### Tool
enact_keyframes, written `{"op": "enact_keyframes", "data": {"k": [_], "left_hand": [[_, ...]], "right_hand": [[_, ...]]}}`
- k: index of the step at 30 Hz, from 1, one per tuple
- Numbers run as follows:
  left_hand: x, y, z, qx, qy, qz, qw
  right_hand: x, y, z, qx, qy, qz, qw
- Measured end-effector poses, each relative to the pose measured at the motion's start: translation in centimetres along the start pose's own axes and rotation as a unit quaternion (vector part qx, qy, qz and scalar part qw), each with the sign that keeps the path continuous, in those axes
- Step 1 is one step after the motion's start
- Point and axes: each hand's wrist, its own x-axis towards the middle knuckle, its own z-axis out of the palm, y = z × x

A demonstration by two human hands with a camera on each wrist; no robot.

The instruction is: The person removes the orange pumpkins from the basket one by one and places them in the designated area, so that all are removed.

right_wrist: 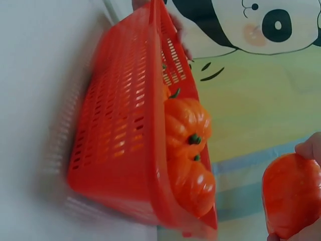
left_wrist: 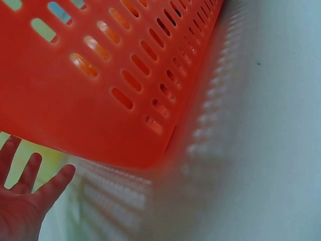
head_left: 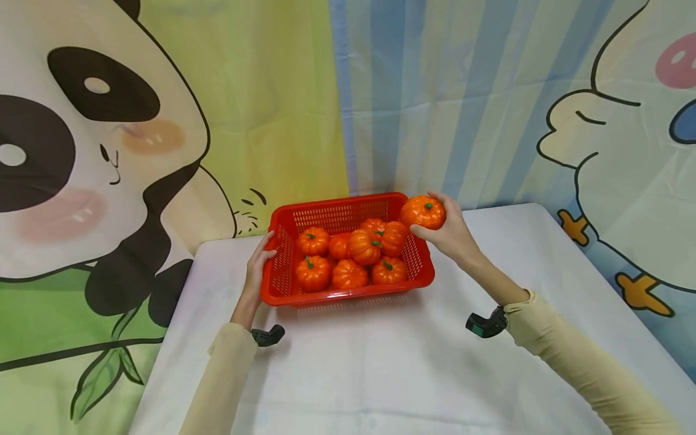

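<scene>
A red slotted basket (head_left: 283, 273) sits on the white table, filled with several small orange toy pumpkins (head_left: 349, 273). My right hand (head_left: 449, 232) grips one more orange pumpkin (head_left: 423, 211) just above the basket's far right corner; the same pumpkin (right_wrist: 291, 193) fills the right wrist view's lower right, beside the basket (right_wrist: 120, 145). My left hand (head_left: 260, 261) rests against the basket's left wall with straight fingers. In the left wrist view those fingers (left_wrist: 30, 173) show spread beside the basket wall (left_wrist: 100, 80).
The white table (head_left: 380, 374) stretches toward me in front of the basket. A cartoon panda curtain (head_left: 98, 151) and a striped curtain (head_left: 435, 103) hang right behind the table. Small black wrist cameras (head_left: 486, 324) sit at both sleeves.
</scene>
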Motion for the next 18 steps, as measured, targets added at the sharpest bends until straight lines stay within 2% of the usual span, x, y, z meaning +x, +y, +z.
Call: {"op": "enact_keyframes", "data": {"k": [3, 5, 11, 18], "left_hand": [[0.1, 0.0, -0.2, -0.009, -0.001, 0.000, 1.0000], [0.1, 0.0, -0.4, -0.014, 0.002, 0.002, 0.9999], [0.2, 0.0, -0.3, -0.023, 0.002, 0.007, 0.9997], [0.2, -0.1, 0.0, -0.027, 0.001, 0.003, 0.9996]], "right_hand": [[0.3, 0.7, -0.2, 0.005, 0.028, 0.011, 1.000], [0.7, 1.4, -0.2, 0.000, 0.061, 0.007, 0.998], [2.0, 4.2, -0.8, -0.051, 0.167, -0.011, 0.985], [2.8, 7.3, -1.1, -0.068, 0.191, 0.018, 0.979]]}}
